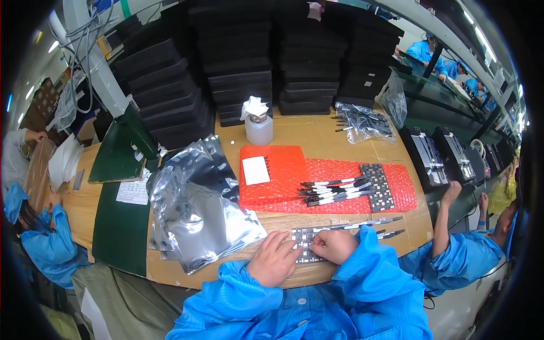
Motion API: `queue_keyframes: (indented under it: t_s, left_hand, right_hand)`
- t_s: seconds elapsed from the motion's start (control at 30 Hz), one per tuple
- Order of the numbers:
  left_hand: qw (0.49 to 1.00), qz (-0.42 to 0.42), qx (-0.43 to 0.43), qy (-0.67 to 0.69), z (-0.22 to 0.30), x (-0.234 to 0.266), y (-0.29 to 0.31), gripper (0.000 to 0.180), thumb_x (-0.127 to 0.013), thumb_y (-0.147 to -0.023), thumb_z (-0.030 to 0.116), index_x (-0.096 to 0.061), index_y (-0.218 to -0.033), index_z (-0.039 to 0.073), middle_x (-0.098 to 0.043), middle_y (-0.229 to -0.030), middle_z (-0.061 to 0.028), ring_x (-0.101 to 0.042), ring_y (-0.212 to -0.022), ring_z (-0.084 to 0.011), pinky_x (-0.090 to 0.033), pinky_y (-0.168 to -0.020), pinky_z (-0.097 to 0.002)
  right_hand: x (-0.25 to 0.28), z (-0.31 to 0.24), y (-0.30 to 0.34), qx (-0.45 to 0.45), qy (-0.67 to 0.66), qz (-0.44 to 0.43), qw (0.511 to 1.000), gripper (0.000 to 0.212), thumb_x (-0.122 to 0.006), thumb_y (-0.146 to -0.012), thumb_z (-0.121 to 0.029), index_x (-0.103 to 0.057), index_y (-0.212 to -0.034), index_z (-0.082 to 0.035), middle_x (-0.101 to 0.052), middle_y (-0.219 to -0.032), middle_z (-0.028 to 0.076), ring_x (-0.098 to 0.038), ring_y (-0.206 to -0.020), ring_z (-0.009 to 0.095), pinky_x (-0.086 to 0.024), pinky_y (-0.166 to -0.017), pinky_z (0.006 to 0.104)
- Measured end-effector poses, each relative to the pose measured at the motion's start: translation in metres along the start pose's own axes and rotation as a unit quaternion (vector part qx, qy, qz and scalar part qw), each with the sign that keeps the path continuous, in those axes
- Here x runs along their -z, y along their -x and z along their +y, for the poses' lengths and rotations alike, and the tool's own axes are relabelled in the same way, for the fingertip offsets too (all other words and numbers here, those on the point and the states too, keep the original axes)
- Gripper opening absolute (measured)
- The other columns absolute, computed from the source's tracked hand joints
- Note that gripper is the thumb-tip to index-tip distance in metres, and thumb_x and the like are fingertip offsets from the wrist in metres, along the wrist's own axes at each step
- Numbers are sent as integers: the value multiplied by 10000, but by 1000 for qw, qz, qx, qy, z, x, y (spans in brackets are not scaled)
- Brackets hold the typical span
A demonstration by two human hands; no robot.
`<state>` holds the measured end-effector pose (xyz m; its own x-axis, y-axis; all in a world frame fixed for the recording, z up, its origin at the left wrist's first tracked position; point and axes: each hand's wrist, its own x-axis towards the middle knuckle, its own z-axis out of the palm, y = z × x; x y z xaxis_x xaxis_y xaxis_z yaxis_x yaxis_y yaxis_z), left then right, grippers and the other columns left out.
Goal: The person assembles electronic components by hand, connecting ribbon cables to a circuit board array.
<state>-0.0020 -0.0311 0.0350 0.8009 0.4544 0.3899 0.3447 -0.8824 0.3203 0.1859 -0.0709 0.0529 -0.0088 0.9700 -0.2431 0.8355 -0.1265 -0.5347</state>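
Note:
A dark panel of small circuit boards with pale pads lies on the cardboard at the near edge, in front of me. My left hand rests over its left end, fingers stretched out and touching it. Over the panel's middle, my right hand has thumb and fingertips pinched together; what is between them is too small to make out. Thin black-and-white strips reach out to the right beyond my right hand. Behind, on red bubble wrap, lie another panel and a bundle of similar strips.
Silver antistatic bags spread at left. A red bubble pouch with a white label lies ahead, below a tissue-topped bottle. Stacked black trays wall the back. A clear bag sits back right. Co-workers flank both sides.

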Motion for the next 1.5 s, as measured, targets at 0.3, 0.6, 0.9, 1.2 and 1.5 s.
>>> queue_keyframes:
  t_s: [0.3, 0.6, 0.9, 1.2, 1.5]
  left_hand:
    - [998, -9, -9, -53, 3, -2, 0, 314, -620, -629, 164, -607, -927, 63, -537, -950, -93, -459, -1019, -275, -328, -928, -431]
    - [999, 32, 10, -13, 0, -2, 3, 274, -642, -604, 135, -628, -866, 57, -562, -946, -81, -483, -1001, -277, -356, -906, -426]
    - [997, 58, 23, 49, -2, 1, 3, 179, -611, -619, 110, -606, -768, 11, -571, -881, -92, -498, -974, -284, -364, -903, -423]
    - [998, 62, 23, 23, 1, 0, 9, 192, -638, -585, 68, -617, -771, 28, -579, -873, -65, -506, -961, -275, -380, -889, -422]
    - [997, 78, 19, -5, 4, -3, 11, 170, -632, -605, 68, -619, -771, 37, -580, -866, -62, -508, -961, -265, -380, -894, -411]
  right_hand:
    - [-8, -15, 16, 218, 98, 235, 942, 174, -693, -619, -162, -643, -769, -90, -568, -726, 53, -550, -651, 221, -453, -588, 322]
    - [-31, -14, 19, 227, 136, 263, 928, 238, -683, -591, -135, -645, -821, -88, -549, -739, 30, -524, -629, 200, -433, -538, 307]
    - [-36, -25, 8, 175, 126, 204, 955, 43, -578, -637, -64, -541, -656, -70, -508, -635, 88, -522, -576, 268, -422, -501, 362]
    - [-43, -30, 11, 144, 141, 155, 967, 49, -550, -652, -85, -534, -695, -67, -532, -714, 113, -539, -644, 284, -447, -567, 391]
    - [-45, -2, 6, 155, 214, 88, 961, 195, -560, -661, -142, -598, -821, -38, -550, -789, 62, -537, -730, 222, -454, -612, 326]
